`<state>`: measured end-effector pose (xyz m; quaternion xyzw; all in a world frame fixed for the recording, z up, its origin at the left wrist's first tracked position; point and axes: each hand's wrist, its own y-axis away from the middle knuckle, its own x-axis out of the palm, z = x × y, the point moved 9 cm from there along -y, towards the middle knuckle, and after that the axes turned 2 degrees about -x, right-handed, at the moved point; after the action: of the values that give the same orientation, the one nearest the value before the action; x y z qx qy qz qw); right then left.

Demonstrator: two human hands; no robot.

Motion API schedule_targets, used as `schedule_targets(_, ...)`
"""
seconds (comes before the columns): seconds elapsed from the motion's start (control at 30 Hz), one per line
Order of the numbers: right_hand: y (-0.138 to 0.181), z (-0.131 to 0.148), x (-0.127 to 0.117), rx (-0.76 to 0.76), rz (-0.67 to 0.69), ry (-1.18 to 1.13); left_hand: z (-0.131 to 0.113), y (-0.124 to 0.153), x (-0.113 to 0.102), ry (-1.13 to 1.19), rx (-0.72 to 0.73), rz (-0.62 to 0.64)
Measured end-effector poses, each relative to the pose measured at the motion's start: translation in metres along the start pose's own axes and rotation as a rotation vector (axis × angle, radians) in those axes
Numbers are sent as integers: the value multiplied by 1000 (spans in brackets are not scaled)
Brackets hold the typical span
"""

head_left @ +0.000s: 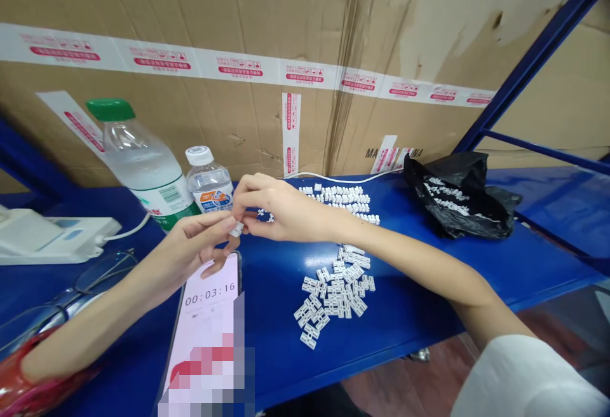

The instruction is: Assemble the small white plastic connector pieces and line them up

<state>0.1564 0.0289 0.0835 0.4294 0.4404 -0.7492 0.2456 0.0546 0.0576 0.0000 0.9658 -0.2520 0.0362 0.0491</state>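
Note:
My left hand (203, 236) pinches a small white plastic piece (237, 229) between thumb and fingers, above the top of a phone (210, 321). My right hand (274, 206) meets it there, its thumb and fingers closed together at the piece's edge. What lies between the right fingertips is hidden. Beyond the right wrist, small white plastic parts (345, 199) stand in several rows, partly covered by the forearm. Nearer me is a loose pile of flat white slotted plastic pieces (336, 296). A few tiny white parts (265, 215) lie just behind my right hand.
A large green-capped bottle (143, 156) and a smaller white-capped bottle (208, 178) stand at left. Glasses (107, 271) and a white power strip (57, 236) lie on the blue table (281, 341). An open black bag (457, 198) holds white parts. Cardboard (267, 16) backs the table.

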Motion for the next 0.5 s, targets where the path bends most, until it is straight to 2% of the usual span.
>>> schedule_targets(0.1,7,-5,2,17,16,-23,2,-1,-1,8,-25,-58)
schedule_targets(0.17,11,-8,1,25,12,-48,4,-1,-10,32,-56,-184)
schedule_targets(0.23,12,-9,2,26,34,-46,5,0,-16,76,-70,-260)
schedule_targets(0.37,10,-12,10,53,87,-41,8,0,-15,114,-81,-244)
schedule_targets(0.5,9,-14,7,57,0,-82,7,-1,-16,130,-40,-223)
